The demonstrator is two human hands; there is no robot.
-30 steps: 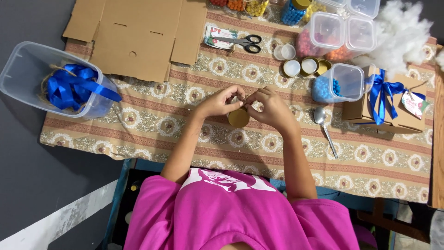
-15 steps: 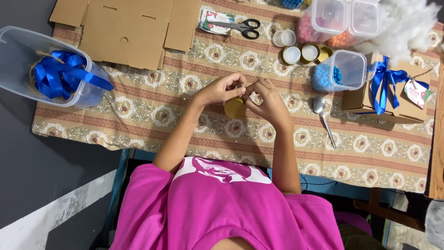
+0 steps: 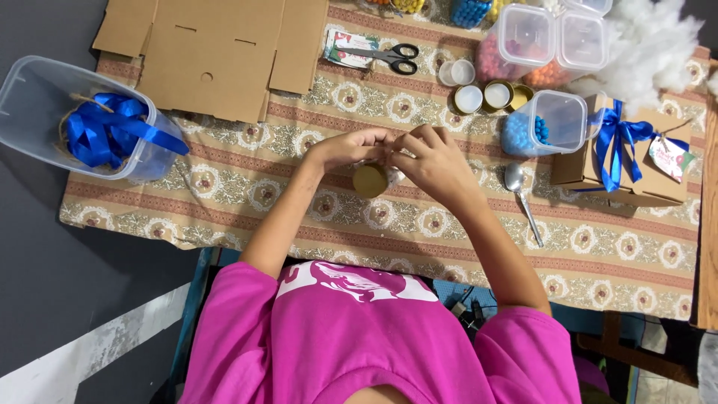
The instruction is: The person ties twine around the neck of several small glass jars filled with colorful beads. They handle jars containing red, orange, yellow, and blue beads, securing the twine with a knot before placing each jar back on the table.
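Both my hands meet over the middle of the patterned tablecloth [image 3: 224, 194]. My left hand [image 3: 349, 147] and my right hand [image 3: 430, 161] are closed together on a small jar with a gold lid [image 3: 371, 180], which lies on its side with the lid facing me. Fingertips of both hands pinch at the jar's far end; what they pinch is hidden. My arms reach out from pink sleeves [image 3: 359, 337].
A clear tub with blue ribbon [image 3: 101, 131] sits at the left edge. Flat cardboard [image 3: 213, 52] and scissors [image 3: 385, 56] lie at the back. Gold lids [image 3: 486, 96], tubs of coloured beads [image 3: 542, 123], a spoon [image 3: 520, 191], a ribboned brown box [image 3: 621, 153] and white stuffing [image 3: 651, 37] are at the right.
My hands have stayed closed on the jar, with only small finger shifts. The view has drifted a little, so the table sits slightly differently in frame.
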